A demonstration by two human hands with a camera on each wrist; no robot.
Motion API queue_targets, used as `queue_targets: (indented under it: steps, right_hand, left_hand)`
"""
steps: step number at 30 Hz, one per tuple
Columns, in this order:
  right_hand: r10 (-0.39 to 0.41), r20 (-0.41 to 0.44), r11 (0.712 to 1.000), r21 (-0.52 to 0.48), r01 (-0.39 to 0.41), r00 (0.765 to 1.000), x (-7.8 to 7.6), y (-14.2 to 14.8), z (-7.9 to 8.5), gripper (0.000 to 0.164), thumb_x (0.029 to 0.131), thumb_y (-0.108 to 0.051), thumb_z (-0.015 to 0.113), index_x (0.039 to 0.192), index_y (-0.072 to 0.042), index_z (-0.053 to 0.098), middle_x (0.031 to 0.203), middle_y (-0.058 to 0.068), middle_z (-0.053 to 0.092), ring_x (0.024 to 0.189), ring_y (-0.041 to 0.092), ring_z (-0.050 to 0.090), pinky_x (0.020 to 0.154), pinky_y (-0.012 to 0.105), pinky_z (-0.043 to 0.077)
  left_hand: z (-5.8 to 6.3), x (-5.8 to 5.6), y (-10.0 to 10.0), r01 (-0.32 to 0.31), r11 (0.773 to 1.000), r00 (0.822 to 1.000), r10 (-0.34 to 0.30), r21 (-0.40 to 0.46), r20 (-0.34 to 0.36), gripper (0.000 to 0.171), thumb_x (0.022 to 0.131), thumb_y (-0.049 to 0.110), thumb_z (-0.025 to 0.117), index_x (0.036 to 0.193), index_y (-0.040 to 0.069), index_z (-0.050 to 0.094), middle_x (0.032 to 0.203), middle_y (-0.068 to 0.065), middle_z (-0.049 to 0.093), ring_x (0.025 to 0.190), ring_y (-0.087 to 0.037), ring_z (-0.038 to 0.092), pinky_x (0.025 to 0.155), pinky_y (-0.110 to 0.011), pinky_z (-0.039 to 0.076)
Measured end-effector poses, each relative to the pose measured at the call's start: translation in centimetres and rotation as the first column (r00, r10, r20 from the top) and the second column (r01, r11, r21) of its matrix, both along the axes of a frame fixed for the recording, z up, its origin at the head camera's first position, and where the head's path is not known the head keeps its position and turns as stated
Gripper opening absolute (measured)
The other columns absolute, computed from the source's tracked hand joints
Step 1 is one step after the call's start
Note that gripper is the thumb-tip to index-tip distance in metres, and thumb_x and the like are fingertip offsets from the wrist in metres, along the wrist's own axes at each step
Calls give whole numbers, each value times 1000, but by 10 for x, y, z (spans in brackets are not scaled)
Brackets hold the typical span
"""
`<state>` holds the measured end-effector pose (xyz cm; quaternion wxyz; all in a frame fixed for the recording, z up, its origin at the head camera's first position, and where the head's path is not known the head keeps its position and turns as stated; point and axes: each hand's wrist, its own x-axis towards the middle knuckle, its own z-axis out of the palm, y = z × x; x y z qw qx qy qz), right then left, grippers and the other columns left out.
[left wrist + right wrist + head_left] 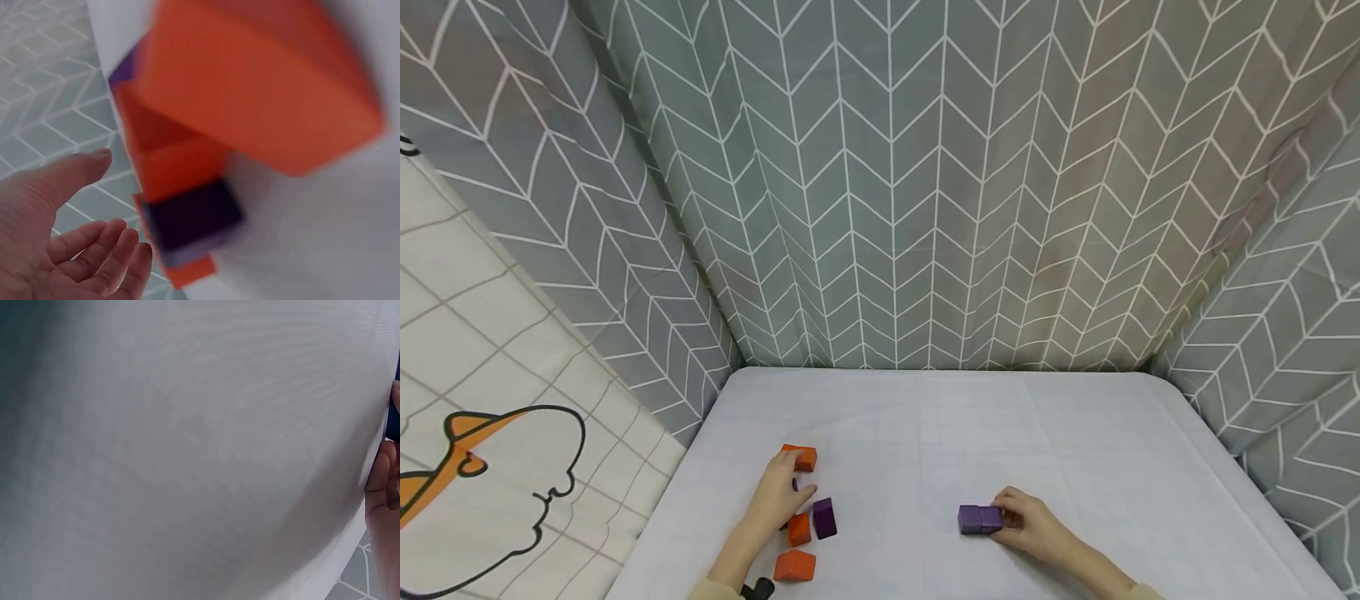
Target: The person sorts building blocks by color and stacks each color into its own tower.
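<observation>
Two purple blocks (981, 519) sit side by side, touching, on the white table at the right. My right hand (1030, 527) pinches the right-hand one between thumb and fingers; the right wrist view catches only the fingers and a dark block edge. My left hand (775, 496) is over a group of blocks at the left, its thumb and fingers apart and holding nothing. Near its fingertips lies an orange block (806, 458). Beside its thumb stands a dark purple block (824, 518), next to another orange block (799, 529). Other blocks are partly hidden beneath the hand.
Closer to me lies an orange block (794, 566) with a slanted top. A black object (760, 588) shows beside the left forearm. The white tablecloth (895, 433) stretches between the hands. Patterned grey curtains (917, 208) hang behind and at both sides.
</observation>
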<state>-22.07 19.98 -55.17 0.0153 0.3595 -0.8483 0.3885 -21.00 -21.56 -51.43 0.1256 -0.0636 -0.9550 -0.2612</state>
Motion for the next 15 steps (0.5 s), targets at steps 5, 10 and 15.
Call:
queue_targets:
  steps: [5, 10, 15]
  right_hand:
    - [0, 19, 1000, 9, 0, 1000, 2, 3, 2, 24, 73, -18, 72, 92, -8, 61, 88, -4, 53, 68, 5, 47, 56, 18, 42]
    - [10, 42, 1000, -12, -10, 999, 3, 4, 2, 21, 73, -17, 72, 90, -11, 61, 86, -4, 52, 67, 11, 47, 55, 19, 41]
    - [14, 34, 1000, -24, -13, 999, 1, 2, 1, 22, 74, -19, 71, 90, -11, 61, 87, -3, 53, 68, 10, 48, 56, 19, 42]
  left_hand:
    - [-15, 5, -11, -47, 999, 999, 47, -1, -6, 44, 66, 11, 77, 101, -5, 56, 87, -9, 56, 81, -22, 51, 74, -38, 45]
    - [-23, 11, -15, -71, 997, 997, 71, 32, -14, 37, 67, 10, 76, 96, -3, 58, 87, -9, 57, 80, -22, 52, 72, -38, 46]
    - [-23, 11, -19, -78, 997, 995, 79, 14, -54, 35, 64, 8, 77, 92, -3, 59, 84, -8, 58, 77, -21, 52, 70, -37, 45]
